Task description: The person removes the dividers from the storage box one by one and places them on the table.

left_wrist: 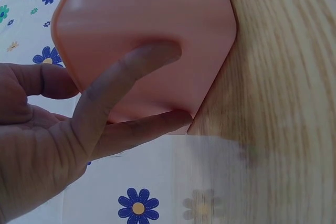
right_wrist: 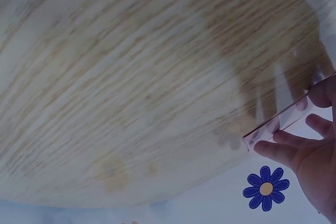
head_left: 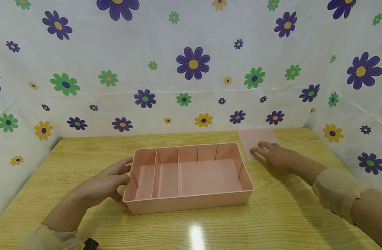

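Note:
A pink rectangular box (head_left: 209,173) without a lid stands on the wooden table, turned slightly. Two upright dividers split off narrow compartments at its left; the right compartment is wide and bare. My left hand (head_left: 101,184) lies against the box's left end. In the left wrist view its spread fingers (left_wrist: 128,74) press the outer end wall (left_wrist: 136,19). Behind the box to the right lies a thin flat pink sheet (head_left: 248,137). My right hand (head_left: 276,158) rests over its near right part with loosely bent fingers. The right wrist view shows fingertips (right_wrist: 270,152) at the sheet's edge.
The light wooden table (head_left: 166,229) reaches back to a white flowered cloth (head_left: 166,41), which also hangs along both sides. A small black object with some yellow (head_left: 90,243) shows at the bottom edge beside the left sleeve.

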